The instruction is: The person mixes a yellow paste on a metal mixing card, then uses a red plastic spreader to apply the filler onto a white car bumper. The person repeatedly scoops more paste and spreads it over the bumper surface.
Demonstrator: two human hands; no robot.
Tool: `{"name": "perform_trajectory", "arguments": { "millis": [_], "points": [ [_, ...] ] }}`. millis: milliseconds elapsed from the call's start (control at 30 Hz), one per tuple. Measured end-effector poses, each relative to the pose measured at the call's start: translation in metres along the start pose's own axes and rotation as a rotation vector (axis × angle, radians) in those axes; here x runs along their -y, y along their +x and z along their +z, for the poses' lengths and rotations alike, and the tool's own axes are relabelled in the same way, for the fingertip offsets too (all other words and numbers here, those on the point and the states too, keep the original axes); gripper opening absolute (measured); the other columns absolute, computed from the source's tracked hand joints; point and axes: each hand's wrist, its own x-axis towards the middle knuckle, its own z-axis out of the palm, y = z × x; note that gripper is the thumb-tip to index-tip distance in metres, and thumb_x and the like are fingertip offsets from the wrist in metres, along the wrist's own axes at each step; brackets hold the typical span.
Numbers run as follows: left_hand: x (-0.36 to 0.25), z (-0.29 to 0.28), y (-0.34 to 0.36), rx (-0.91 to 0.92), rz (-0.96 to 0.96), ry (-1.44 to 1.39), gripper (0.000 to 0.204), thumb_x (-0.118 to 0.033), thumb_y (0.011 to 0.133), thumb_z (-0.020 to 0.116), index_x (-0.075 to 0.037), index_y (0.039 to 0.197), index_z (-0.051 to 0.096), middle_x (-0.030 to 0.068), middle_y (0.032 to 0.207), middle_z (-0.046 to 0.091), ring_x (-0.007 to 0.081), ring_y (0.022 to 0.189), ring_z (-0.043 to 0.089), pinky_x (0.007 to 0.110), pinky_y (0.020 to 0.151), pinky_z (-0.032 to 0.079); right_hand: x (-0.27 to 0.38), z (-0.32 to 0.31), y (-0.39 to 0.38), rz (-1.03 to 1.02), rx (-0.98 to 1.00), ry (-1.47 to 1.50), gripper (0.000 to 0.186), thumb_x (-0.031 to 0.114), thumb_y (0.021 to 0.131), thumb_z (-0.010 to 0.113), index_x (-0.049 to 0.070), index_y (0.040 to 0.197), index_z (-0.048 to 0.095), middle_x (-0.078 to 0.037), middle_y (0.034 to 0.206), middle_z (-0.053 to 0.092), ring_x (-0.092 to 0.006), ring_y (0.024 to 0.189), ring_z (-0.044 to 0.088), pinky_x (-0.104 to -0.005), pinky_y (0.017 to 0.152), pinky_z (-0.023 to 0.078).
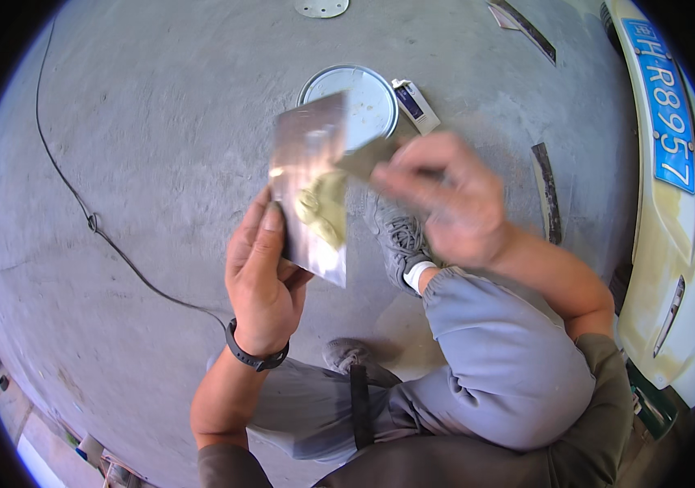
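Left hand (262, 264) grips plate (308, 138) by left edge; right hand (455, 195), blurred, pinches scraper (366, 158). Putty (323, 210) near plate's right edge. Advised: plate steady, scraper low, putty drawn inward.

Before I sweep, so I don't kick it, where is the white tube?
In the head view, the white tube lies upper centre on the floor, right of the round tin, beyond the right hand.
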Motion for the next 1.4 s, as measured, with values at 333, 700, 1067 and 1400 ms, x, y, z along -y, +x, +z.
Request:
{"name": "perform_trajectory", "arguments": {
  "millis": [333, 700, 1067, 1400],
  "points": [
    [0.022, 0.001, 0.012, -0.012, 0.524, 0.489, 0.020, -0.014, 0.117, 0.044, 0.001, 0.129, 0.042, 0.0113, 0.085, 0.068, 0.0141, 0.063, 0.064, 0.029, 0.061, 0.054, 0.026, -0.002, 0.009, 0.740, -0.134, 0.669, 0.020, 0.011, 0.108, 0.063, -0.006, 0.114, 0.073, 0.002, 0.105, 0.065, -0.0047, 0.083, 0.054, -0.0249, 0.072, 0.045],
    [0.022, 0.004, 0.011, -0.094, 0.603, 0.499, 0.016, -0.017, 0.117, 0.042, -0.002, 0.123, 0.040, 0.0122, 0.076, 0.066, 0.0146, 0.058, 0.063, 0.027, 0.055, 0.050, 0.038, 0.002, 0.020, 0.540, 0.136, 0.440, 0.016, 0.008, 0.100, 0.071, -0.007, 0.099, 0.076, -0.010, 0.111, 0.070, -0.0127, 0.083, 0.063, -0.0299, 0.068, 0.050],
    [0.009, 0.007, 0.012, -0.152, 0.530, 0.386, 0.016, -0.019, 0.118, 0.041, -0.004, 0.123, 0.045, 0.0084, 0.070, 0.063, 0.0111, 0.054, 0.058, 0.024, 0.050, 0.045, 0.022, 0.007, 0.017, 0.814, 0.059, 0.623, 0.015, 0.009, 0.100, 0.073, -0.005, 0.099, 0.074, -0.007, 0.103, 0.070, -0.0107, 0.090, 0.061, -0.0287, 0.076, 0.049],
    [0.000, -0.007, 0.011, -0.167, 0.311, 0.237, 0.016, -0.020, 0.117, 0.046, -0.006, 0.125, 0.051, 0.0036, 0.085, 0.060, 0.0105, 0.050, 0.052, 0.027, 0.044, 0.045, -0.057, 0.029, 0.031, 0.658, -0.012, 0.143, 0.029, 0.020, 0.096, 0.078, -0.002, 0.113, 0.072, -0.007, 0.089, 0.072, -0.0161, 0.081, 0.067, -0.0328, 0.073, 0.053]
  ]
}}
